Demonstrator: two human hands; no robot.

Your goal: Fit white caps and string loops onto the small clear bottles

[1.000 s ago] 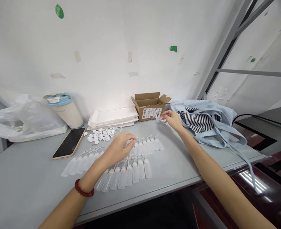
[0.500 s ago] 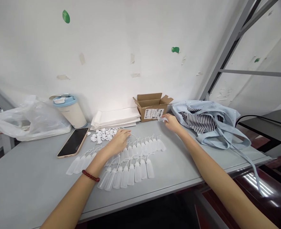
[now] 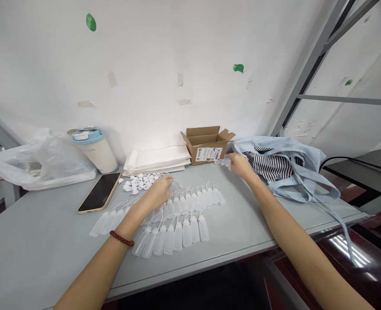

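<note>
The translucent squeeze bottles lie in slanting rows on the near side of the left hand's fingertips, side by side, probably so each bent spout stays free. The left hand has its fingertips drawn together by a faint clear piece; I can't tell if they grip it. White caps are heaped beside them. The right hand's fingers bend over small clear pieces; their grip is unclear. Just beyond, the cardboard box has a printed label, too small to read.
</note>
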